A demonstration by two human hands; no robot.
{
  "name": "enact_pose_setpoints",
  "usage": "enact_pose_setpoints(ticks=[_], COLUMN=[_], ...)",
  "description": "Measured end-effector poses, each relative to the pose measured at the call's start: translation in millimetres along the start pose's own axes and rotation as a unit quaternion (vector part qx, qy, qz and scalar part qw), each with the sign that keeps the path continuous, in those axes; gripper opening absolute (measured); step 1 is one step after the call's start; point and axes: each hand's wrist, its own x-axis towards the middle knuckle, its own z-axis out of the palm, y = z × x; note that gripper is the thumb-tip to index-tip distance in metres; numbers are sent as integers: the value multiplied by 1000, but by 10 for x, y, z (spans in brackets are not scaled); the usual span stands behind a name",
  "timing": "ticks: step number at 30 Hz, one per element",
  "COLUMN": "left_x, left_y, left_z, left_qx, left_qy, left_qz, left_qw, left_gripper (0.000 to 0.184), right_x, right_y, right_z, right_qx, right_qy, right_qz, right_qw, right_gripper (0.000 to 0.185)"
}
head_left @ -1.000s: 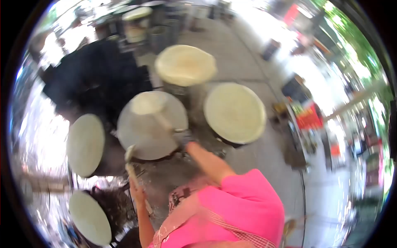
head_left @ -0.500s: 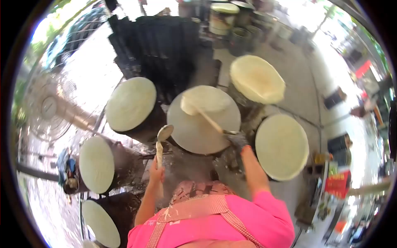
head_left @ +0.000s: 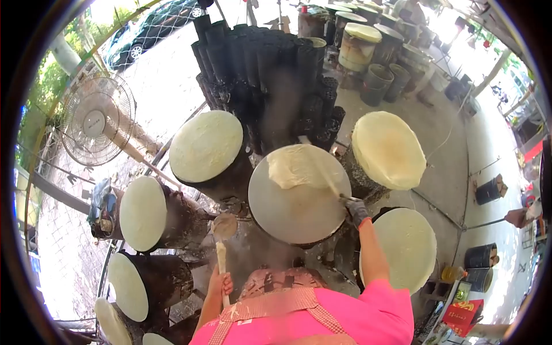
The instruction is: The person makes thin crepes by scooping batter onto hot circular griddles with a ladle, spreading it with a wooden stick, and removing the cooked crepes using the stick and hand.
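My left hand [head_left: 220, 284] is closed round the pale handle of a ladle [head_left: 224, 227], held bowl up, left of the middle griddle. A dark glove covers my right hand [head_left: 357, 210], which grips a long wooden spatula [head_left: 322, 171]. The spatula reaches over the round middle griddle [head_left: 299, 221] and lies along the right side of a pale, wrinkled sheet of batter [head_left: 292, 167]. That sheet covers the griddle's far part; its near part shows grey with a brownish patch. Haze hangs over the griddle.
Pale rounds cover other drum stoves: back left [head_left: 207, 145], left [head_left: 144, 214], back right [head_left: 388, 150] and right [head_left: 398, 251]. Behind stands a stack of black cylinders [head_left: 259, 63]. A fan [head_left: 95, 122] is at the far left; several drums [head_left: 357, 47] stand at the back.
The view has shifted, so the stoves appear lower and further right. The spatula has swung to the batter's right side, and the sheet now looks wrinkled. The left hand still holds the ladle.
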Motion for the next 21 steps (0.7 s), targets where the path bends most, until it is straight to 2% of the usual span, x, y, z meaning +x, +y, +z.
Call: enact_pose_setpoints(ticks=[2,3,5,7,8,9,10,13,16,17,19,21], left_x=[37,16,-16,-136,-197,-215,-215,-167,-202,-206,-284,-368], left_y=[-48,-64,-85,-91,-89,-109,-154,-194,-250,-271,-310,-312], left_z=[-6,-18,-31,18,16,9,2,-17,-33,-80,-81,-80], left_qx=[-2,-9,-22,-22,-17,-28,-32,-42,-52,-56,-66,-72], left_qy=[15,12,0,0,4,6,18,40,57,30,41,60], left_qz=[-13,-20,-32,-19,-17,-17,-19,-25,-25,-26,-22,-25], left_qw=[1000,1000,999,1000,1000,999,999,998,997,998,997,995], left_gripper=[53,53,52,51,51,46,44,36,37,38,39,41], right_x=[-171,-138,-117,273,1155,758,279,286,-108,13,321,532], right_y=[54,299,476,422,813,290,-299,-230,39,77,106,-67], right_z=[194,177,-109,-388,-396,-245,-51,273,106,-9,-222,-72], right_qx=[-161,-123,-168,-152,275,107,-70,-238,-185,-184,-171,1], right_qy=[-73,-113,-206,-184,-146,-120,-76,-170,-214,-230,-266,-175], right_qz=[38,-17,-98,-4,109,42,-11,97,64,44,4,-13], right_qw=[983,986,959,971,944,986,995,951,957,955,949,984], right_gripper=[25,28,26,20,18,16,15,14,15,16,18,24])
